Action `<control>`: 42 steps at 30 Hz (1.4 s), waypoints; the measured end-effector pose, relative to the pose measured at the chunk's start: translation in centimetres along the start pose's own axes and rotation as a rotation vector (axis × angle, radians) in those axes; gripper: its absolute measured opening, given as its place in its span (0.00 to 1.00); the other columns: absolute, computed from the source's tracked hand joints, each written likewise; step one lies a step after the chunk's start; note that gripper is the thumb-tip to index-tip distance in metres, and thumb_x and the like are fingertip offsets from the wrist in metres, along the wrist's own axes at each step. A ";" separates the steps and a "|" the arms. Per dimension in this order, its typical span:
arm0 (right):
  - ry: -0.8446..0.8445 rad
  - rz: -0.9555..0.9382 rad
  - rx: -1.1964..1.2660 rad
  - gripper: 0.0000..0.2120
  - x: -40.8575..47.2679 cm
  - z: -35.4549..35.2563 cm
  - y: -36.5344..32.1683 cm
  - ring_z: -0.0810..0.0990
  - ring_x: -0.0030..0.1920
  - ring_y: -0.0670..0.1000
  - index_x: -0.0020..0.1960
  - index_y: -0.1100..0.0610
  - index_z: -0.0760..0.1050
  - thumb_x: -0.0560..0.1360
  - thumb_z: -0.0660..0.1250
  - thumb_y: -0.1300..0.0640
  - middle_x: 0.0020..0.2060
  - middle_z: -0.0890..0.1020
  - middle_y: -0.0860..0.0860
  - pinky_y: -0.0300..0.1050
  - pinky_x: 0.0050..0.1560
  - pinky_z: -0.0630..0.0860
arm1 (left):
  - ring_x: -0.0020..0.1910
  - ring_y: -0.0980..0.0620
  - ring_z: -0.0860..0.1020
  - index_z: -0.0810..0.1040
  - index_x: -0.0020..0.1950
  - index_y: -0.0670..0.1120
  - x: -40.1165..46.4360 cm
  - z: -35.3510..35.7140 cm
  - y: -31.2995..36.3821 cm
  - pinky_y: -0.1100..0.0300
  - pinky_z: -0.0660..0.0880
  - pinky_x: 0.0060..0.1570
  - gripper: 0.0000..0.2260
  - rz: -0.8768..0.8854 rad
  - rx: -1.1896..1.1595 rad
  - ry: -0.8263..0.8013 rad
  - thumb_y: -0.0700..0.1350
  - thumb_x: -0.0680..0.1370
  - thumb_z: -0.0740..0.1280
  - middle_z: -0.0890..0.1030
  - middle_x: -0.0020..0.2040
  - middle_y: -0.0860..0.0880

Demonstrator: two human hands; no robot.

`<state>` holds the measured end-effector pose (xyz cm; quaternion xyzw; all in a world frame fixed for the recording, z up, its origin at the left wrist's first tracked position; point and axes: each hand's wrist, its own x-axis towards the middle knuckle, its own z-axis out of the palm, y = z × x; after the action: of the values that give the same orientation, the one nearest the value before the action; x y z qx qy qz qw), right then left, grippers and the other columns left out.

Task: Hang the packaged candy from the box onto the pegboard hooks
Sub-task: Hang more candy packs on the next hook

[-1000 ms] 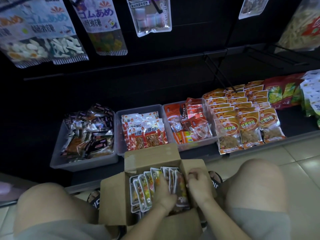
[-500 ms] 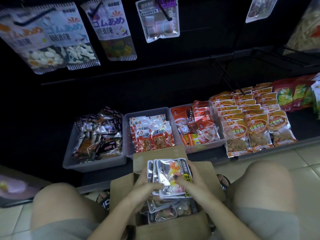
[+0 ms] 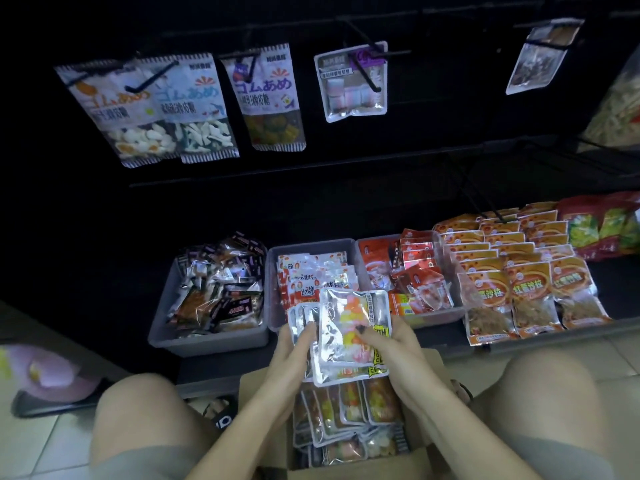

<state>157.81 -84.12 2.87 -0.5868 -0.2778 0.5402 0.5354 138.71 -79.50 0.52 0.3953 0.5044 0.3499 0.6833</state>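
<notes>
Head view: left hand (image 3: pixel 294 344) and right hand (image 3: pixel 391 344) both pinch a candy stack (image 3: pixel 349 334) above the box (image 3: pixel 420 459) (box still well filled). Nothing from this stack hung yet; pegboard hook (image 3: pixel 363 60) awaits.

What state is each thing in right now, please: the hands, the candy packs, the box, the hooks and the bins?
Left hand: gripping the lifted stack's left edge.
Right hand: gripping its right side, thumb on top.
Stack of silver foil candy packs: held above the box, not hung.
Brown cardboard box: open, packs remaining inside.
Black pegboard hook with clear candy pack: loaded.
Three grey plastic bins: filled with snack packets.
</notes>
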 end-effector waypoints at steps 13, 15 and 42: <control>-0.092 -0.008 0.024 0.12 -0.9 5.6 -7.5 0.87 0.51 0.50 0.60 0.57 0.82 0.78 0.70 0.66 0.52 0.88 0.53 0.49 0.53 0.79 | 0.73 0.52 0.74 0.64 0.79 0.59 -2.0 -1.6 7.3 0.42 0.72 0.73 0.43 0.251 -0.003 0.089 0.67 0.69 0.78 0.73 0.75 0.56; -0.086 -0.038 0.035 0.14 -0.7 6.1 -9.1 0.86 0.54 0.49 0.62 0.54 0.81 0.79 0.71 0.64 0.54 0.88 0.50 0.50 0.57 0.78 | 0.66 0.53 0.80 0.69 0.75 0.56 -2.3 -2.2 8.9 0.45 0.77 0.68 0.33 0.245 -0.024 0.125 0.58 0.74 0.78 0.80 0.68 0.55; -0.327 -0.361 -0.091 0.09 -1.9 15.9 -32.5 0.85 0.44 0.54 0.51 0.61 0.79 0.73 0.72 0.70 0.45 0.87 0.58 0.46 0.48 0.80 | 0.57 0.50 0.85 0.78 0.67 0.53 -6.9 -6.4 31.8 0.44 0.81 0.61 0.28 0.664 -0.009 0.285 0.60 0.71 0.79 0.86 0.59 0.53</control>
<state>150.71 -71.74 36.19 -0.4557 -0.4854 0.5105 0.5442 128.29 -70.25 30.62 0.4817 0.4372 0.6067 0.4568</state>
